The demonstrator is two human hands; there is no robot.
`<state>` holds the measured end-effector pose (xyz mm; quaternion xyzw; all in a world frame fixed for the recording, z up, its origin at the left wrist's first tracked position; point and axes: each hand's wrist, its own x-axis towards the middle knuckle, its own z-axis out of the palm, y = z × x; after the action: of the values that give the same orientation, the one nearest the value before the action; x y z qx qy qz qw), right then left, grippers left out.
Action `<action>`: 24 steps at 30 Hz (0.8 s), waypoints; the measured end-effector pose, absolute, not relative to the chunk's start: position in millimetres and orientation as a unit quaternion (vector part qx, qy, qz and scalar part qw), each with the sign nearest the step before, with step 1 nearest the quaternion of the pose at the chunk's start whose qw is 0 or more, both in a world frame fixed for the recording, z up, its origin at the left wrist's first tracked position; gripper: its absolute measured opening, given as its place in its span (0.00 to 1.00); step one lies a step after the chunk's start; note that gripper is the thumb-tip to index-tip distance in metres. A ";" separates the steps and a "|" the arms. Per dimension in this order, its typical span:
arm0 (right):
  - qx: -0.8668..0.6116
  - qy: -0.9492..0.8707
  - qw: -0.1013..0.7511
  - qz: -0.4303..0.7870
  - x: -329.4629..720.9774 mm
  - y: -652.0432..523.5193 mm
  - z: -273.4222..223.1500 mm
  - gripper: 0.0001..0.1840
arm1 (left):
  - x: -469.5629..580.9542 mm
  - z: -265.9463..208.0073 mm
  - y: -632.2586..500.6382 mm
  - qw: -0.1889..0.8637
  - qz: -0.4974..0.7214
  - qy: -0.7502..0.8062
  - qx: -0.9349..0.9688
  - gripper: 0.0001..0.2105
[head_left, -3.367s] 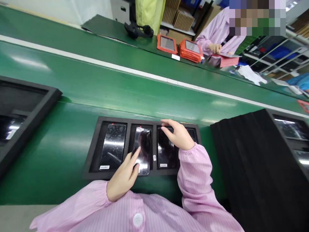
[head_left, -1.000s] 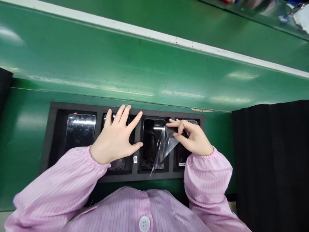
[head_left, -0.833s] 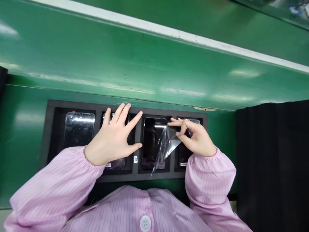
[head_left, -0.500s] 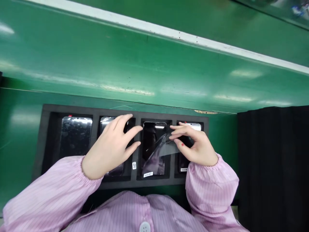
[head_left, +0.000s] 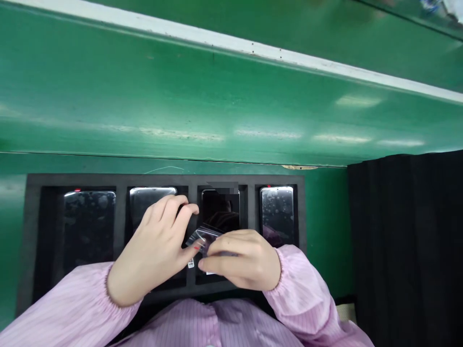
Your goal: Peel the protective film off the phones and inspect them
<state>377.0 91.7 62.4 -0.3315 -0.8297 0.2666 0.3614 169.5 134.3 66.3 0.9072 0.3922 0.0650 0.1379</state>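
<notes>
A black phone screen (head_left: 221, 207) lies in a compartment of the dark foam tray (head_left: 121, 212). Over its lower half my right hand (head_left: 244, 258) is closed on a clear plastic film (head_left: 202, 236), which is bunched and folded. My left hand (head_left: 155, 246) hovers over the neighbouring phone screen (head_left: 154, 195). Its thumb, with a small red mark (head_left: 196, 247) near the tip, reaches the film's left end; thumb and curved forefinger stay apart. Whether the thumb presses on the film I cannot tell. A small white label (head_left: 191, 263) sits on the tray divider beneath the thumb.
More phone screens lie in the tray's outer compartments, one at the left (head_left: 90, 226) and one at the right (head_left: 278, 212), each with a red tab at its top. A black cloth-like block (head_left: 405, 241) stands right of the tray. Behind rises a green panel (head_left: 217, 96).
My right hand has moved left and down, bringing the film off the screen's surface toward my left thumb. The film is now bunched. The red mark was on my right thumb before.
</notes>
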 end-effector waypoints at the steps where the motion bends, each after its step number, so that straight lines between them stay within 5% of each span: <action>1: -0.333 -0.832 0.355 0.266 373.1 89.2 62.6 0.13 | 170.3 65.2 133.1 0.126 0.060 0.400 0.906 0.20; 8: -0.476 -0.705 0.384 0.360 324.7 55.0 63.6 0.15 | 169.1 59.7 130.0 0.089 0.019 0.434 0.896 0.24; 13: -0.411 -0.750 0.391 0.341 326.1 50.9 61.9 0.17 | 166.5 59.9 130.5 0.089 0.002 0.426 0.900 0.25; 24: -0.427 -0.518 0.386 0.632 394.8 85.6 69.6 0.33 | 166.6 59.0 132.9 0.100 0.000 0.436 0.894 0.30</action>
<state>394.8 85.6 69.6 -0.4273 -0.5182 0.6324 0.3858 166.6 132.9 59.0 0.8941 0.4364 -0.0003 0.1003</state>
